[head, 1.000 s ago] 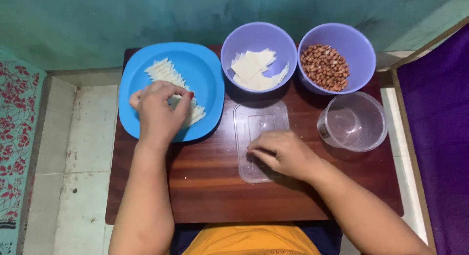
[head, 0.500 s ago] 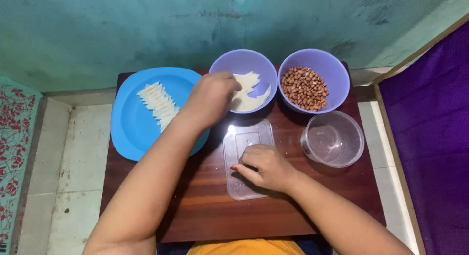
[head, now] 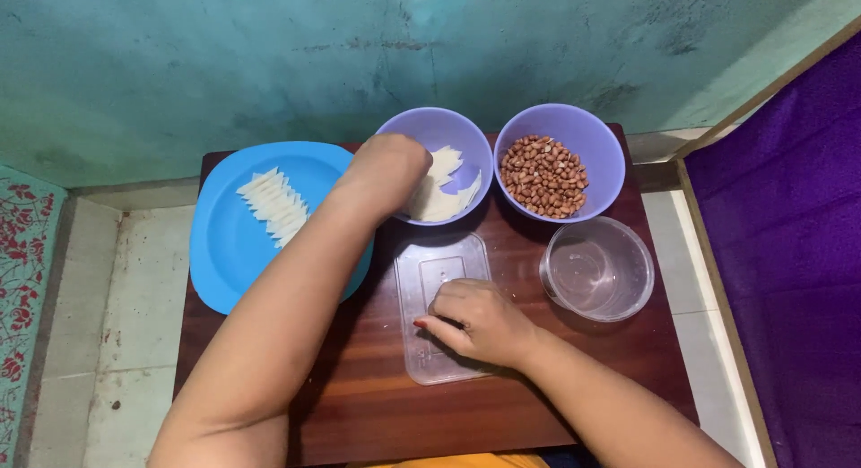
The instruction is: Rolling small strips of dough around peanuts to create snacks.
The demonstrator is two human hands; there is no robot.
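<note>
Bare forearms, red-painted thumbnail on right hand [head: 480, 323], yellow garment

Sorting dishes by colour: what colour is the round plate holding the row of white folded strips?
Bright blue: the round plastic plate shows clearly in the head view, at the wooden table's left end.

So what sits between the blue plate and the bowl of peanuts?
In the head view, the purple bowl of white sheets, with the left hand reaching into it.
</note>
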